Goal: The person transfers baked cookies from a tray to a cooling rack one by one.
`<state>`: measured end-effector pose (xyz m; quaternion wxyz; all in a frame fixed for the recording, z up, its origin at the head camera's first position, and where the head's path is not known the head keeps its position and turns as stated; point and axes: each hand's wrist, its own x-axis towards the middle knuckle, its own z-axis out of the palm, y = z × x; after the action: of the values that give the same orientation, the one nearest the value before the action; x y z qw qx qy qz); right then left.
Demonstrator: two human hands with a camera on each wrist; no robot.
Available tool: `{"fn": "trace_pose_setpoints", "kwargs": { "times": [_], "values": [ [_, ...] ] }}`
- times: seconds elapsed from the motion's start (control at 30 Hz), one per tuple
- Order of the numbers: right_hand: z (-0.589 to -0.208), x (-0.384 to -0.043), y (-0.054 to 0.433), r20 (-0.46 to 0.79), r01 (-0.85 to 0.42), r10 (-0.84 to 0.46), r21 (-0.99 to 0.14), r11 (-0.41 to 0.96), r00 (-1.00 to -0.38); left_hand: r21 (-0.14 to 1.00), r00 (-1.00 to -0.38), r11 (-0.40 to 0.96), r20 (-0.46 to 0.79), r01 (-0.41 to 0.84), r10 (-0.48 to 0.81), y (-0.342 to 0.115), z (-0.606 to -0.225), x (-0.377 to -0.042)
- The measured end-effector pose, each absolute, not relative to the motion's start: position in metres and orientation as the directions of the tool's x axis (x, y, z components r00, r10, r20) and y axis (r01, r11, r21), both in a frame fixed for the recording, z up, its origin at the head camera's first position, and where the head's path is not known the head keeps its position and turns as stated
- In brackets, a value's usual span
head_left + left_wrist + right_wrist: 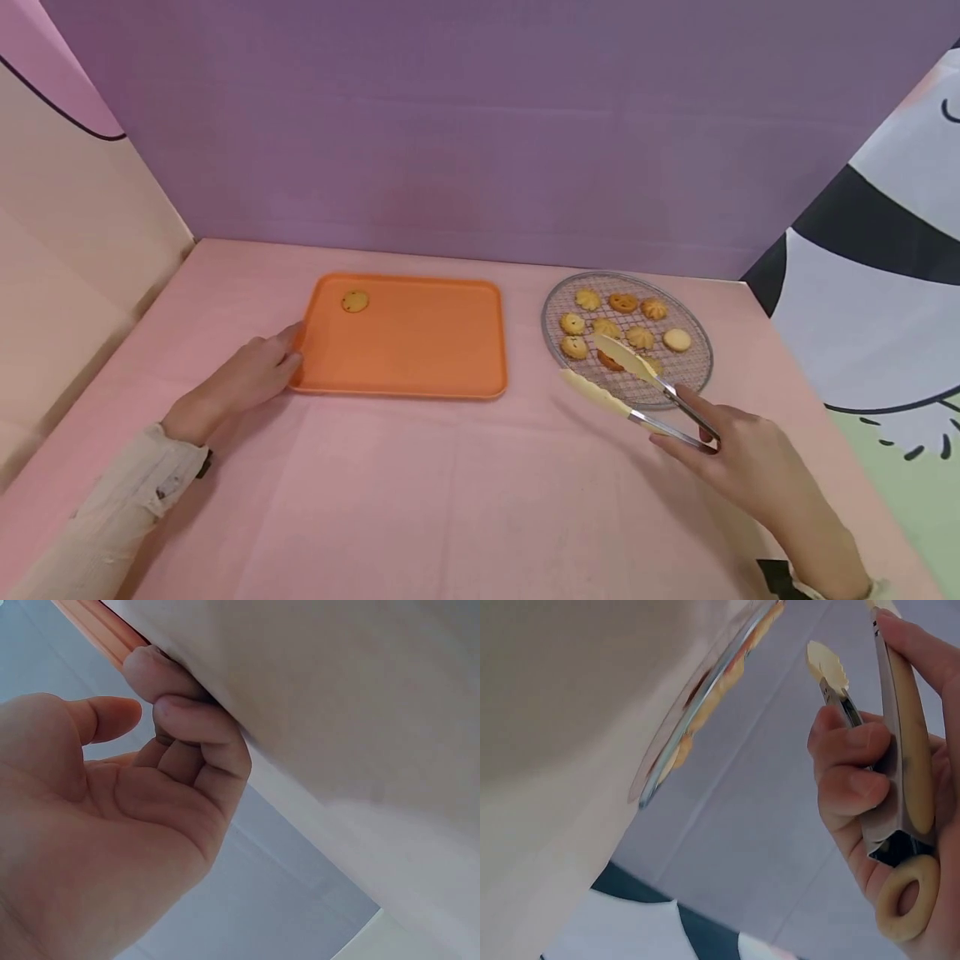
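The right hand [750,454] grips a pair of metal tongs [678,410] with cream-coloured tips. In the head view the tongs' arms are spread, with nothing between the tips, over the near left part of a round wire rack [708,367]. Several cookies [677,339] of different shapes lie on the rack. At the left edge of an orange tray [405,350], the left hand [251,375] touches the rim with loosely bent fingers; its thumb [112,720] stands apart from the other fingers in the left wrist view. One round cookie [355,301] lies in the tray's far left corner.
A pink cloth [420,500] covers the table. Behind it rises a purple backdrop [465,150]. Printed panels stand at both sides, the right one [885,275] close to the rack. Between tray and rack runs a strip of bare cloth.
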<state>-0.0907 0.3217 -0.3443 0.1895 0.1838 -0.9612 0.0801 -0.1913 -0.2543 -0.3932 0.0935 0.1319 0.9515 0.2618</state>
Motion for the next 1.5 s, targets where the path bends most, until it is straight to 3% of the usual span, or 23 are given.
{"fn": "trace_pose_setpoints", "kwargs": {
  "times": [0.27,0.8,1.07,1.5],
  "values": [
    [-0.341,-0.087,0.29,0.378,-0.43,-0.377,-0.062,0.901,-0.845,0.537,-0.947,0.824,-0.129,0.183,0.295,-0.255,-0.393,-0.193],
    [-0.329,-0.107,0.218,0.349,-0.629,-0.617,0.093,0.772,-0.705,0.524,-0.95,0.829,-0.113,0.193,0.292,-0.255,-0.393,-0.193],
    [-0.323,-0.121,0.173,0.346,-0.701,-0.688,0.111,0.705,-0.637,0.529,-0.948,0.825,-0.107,0.2,0.299,-0.256,-0.397,-0.194],
    [-0.329,-0.174,0.118,0.173,-0.67,-0.663,0.018,0.742,-0.729,0.547,-0.946,0.814,-0.112,0.196,0.303,-0.256,-0.394,-0.193]
  ]
}}
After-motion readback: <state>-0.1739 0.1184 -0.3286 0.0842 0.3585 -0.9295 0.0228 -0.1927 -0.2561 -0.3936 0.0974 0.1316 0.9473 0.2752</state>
